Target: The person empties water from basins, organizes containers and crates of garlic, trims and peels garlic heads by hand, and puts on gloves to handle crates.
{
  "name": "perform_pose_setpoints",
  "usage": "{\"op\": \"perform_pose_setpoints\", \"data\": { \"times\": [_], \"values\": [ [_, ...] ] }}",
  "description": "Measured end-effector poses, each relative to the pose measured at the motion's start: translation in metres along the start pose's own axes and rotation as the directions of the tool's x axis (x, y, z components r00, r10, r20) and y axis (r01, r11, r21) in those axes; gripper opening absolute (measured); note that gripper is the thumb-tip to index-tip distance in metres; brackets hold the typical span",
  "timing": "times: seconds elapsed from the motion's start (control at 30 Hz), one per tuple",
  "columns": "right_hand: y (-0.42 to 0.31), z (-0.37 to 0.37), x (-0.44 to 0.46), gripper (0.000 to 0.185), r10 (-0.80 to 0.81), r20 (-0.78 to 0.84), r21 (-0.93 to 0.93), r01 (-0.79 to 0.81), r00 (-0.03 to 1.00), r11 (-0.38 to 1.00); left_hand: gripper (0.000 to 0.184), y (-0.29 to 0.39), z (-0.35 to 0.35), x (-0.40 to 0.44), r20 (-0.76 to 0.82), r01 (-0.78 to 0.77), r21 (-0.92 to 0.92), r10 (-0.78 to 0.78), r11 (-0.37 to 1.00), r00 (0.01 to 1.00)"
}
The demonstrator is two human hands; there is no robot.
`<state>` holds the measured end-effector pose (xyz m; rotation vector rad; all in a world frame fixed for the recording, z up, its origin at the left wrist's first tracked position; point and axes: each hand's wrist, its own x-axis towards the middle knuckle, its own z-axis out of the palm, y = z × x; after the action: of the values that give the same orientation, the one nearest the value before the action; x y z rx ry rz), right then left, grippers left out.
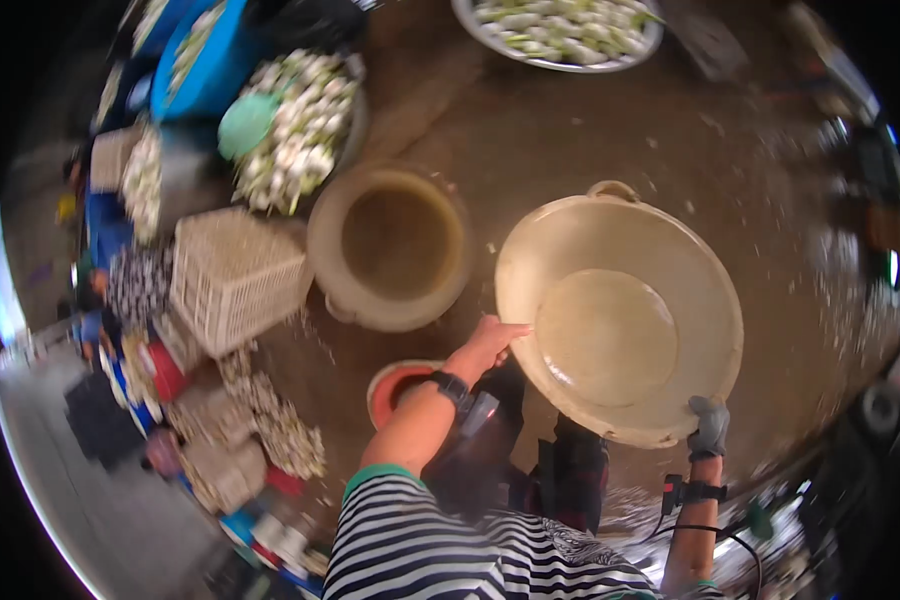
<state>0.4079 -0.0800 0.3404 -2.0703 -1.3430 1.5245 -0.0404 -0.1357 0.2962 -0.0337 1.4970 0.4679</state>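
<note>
Right of the thick-rimmed tub (326,248), a held beige basin (620,235)
Nearer the tub, the left hand (485,343) pinches the basin's rim; farther right, the gloved right hand (709,428) clasps it; a left slip could tip it.

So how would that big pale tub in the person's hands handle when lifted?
The tub is probably light for its size: little shows inside, and the left hand and right hand hold its rim. It looks like smooth plastic, so likely fairly stiff. The shine inside hints at wetness, so it may be slippery.
</note>
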Motion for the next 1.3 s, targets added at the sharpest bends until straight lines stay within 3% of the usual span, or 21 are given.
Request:
{"op": "perform_pose_setpoints", "data": {
  "times": [0.1, 0.13, 0.2, 0.27, 0.3, 0.37, 0.5, 0.6, 0.7, 0.73, 0.77, 0.8, 0.83, 0.9, 1.0, 1.03, 1.07, 1.1, 1.17, 1.23, 1.3],
  "values": [
    [-0.062, -0.002, 0.029, 0.027, 0.012, 0.047, 0.124, -0.017, 0.999, 0.992, 0.022, -0.016, -0.001, -0.005, -0.027, -0.057, -0.152, 0.053, 0.987, 0.998],
    [-0.077, -0.003, 0.038, 0.027, 0.004, 0.073, 0.157, -0.016, 0.997, 0.987, 0.021, -0.023, -0.001, -0.001, -0.054, -0.011, -0.092, 0.006, 0.996, 0.999],
    [-0.104, -0.001, 0.063, 0.028, 0.016, 0.153, 0.200, -0.047, 0.988, 0.979, 0.027, -0.057, 0.015, 0.007, -0.246, -0.418, -0.048, 0.395, 0.907, 0.885],
    [-0.127, -0.007, 0.089, 0.029, 0.064, 0.240, 0.199, -0.113, 0.969, 0.973, 0.026, -0.041, 0.028, -0.029, -0.267, -0.274, -0.374, 0.180, 0.886, 0.947],
    [-0.135, -0.006, 0.106, 0.027, 0.021, 0.245, 0.131, -0.054, 0.969, 0.990, 0.027, -0.038, 0.036, -0.040, -0.239, -0.200, -0.531, 0.081, 0.823, 0.968],
    [-0.156, -0.008, 0.132, 0.027, -0.031, 0.343, 0.058, 0.012, 0.939, 0.998, 0.030, -0.057, 0.056, -0.035, -0.271, -0.246, -0.703, 0.068, 0.668, 0.960],
    [-0.185, -0.001, 0.181, 0.023, -0.046, 0.535, -0.157, 0.152, 0.844, 0.976, 0.032, -0.090, 0.085, -0.031, -0.317, -0.313, -0.834, 0.071, 0.454, 0.946],
    [-0.214, 0.029, 0.166, 0.021, -0.057, 0.623, -0.211, 0.237, 0.780, 0.948, 0.033, -0.125, 0.105, -0.020, -0.341, -0.342, -0.881, 0.062, 0.325, 0.938],
    [-0.223, 0.050, 0.169, 0.019, -0.210, 0.748, -0.358, 0.650, 0.629, 0.670, 0.036, -0.172, 0.122, -0.001, -0.369, -0.388, -0.909, 0.137, 0.155, 0.919],
    [-0.232, 0.062, 0.156, 0.017, -0.321, 0.856, -0.269, 0.880, 0.405, 0.391, 0.038, -0.187, 0.125, 0.005, -0.377, -0.398, -0.912, 0.174, 0.103, 0.910],
    [-0.244, 0.074, 0.141, 0.016, -0.340, 0.930, -0.123, 0.990, 0.139, 0.067, 0.041, -0.205, 0.125, 0.012, -0.327, -0.336, -0.941, 0.157, 0.032, 0.932],
    [-0.250, 0.085, 0.129, 0.015, -0.266, 0.955, 0.059, 0.965, -0.128, -0.255, 0.045, -0.226, 0.123, 0.018, -0.272, -0.269, -0.962, 0.145, -0.038, 0.951],
    [-0.248, 0.091, 0.126, 0.014, -0.266, 0.959, 0.034, 0.970, -0.099, -0.242, 0.050, -0.245, 0.118, 0.021, -0.216, -0.202, -0.974, 0.141, -0.106, 0.966],
    [-0.234, 0.095, 0.119, 0.013, -0.270, 0.963, -0.036, 0.977, -0.023, -0.210, 0.057, -0.287, 0.114, 0.024, -0.307, -0.325, -0.930, -0.123, -0.171, 0.944],
    [-0.216, 0.114, 0.093, 0.011, -0.276, 0.956, 0.030, 0.970, -0.098, -0.241, 0.058, -0.381, 0.121, 0.074, -0.273, -0.441, -0.832, -0.442, -0.338, 0.854],
    [-0.209, 0.112, 0.086, 0.015, -0.284, 0.922, -0.267, 0.964, 0.262, 0.022, 0.058, -0.402, 0.118, 0.092, -0.231, -0.447, -0.801, -0.482, -0.399, 0.845],
    [-0.202, 0.111, 0.080, 0.021, -0.255, 0.768, -0.523, 0.805, 0.587, 0.280, 0.058, -0.419, 0.116, 0.115, -0.177, -0.440, -0.773, -0.511, -0.457, 0.841],
    [-0.202, 0.111, 0.074, 0.022, -0.227, 0.706, -0.631, 0.742, 0.670, 0.227, 0.059, -0.436, 0.117, 0.137, -0.111, -0.432, -0.741, -0.542, -0.514, 0.833],
    [-0.191, 0.106, 0.083, 0.024, -0.255, 0.755, -0.621, 0.784, 0.604, 0.020, 0.060, -0.480, 0.107, 0.173, 0.006, -0.488, -0.640, -0.639, -0.593, 0.769],
    [-0.188, 0.098, 0.087, 0.027, -0.091, 0.970, -0.242, 0.918, 0.224, -0.315, 0.055, -0.508, 0.096, 0.192, -0.026, -0.547, -0.462, -0.607, -0.698, 0.795],
    [-0.177, 0.088, 0.093, 0.028, -0.140, 0.855, -0.504, 0.864, 0.498, -0.006, 0.053, -0.516, 0.093, 0.197, -0.090, -0.575, -0.290, -0.576, -0.766, 0.813]
  ]
}}
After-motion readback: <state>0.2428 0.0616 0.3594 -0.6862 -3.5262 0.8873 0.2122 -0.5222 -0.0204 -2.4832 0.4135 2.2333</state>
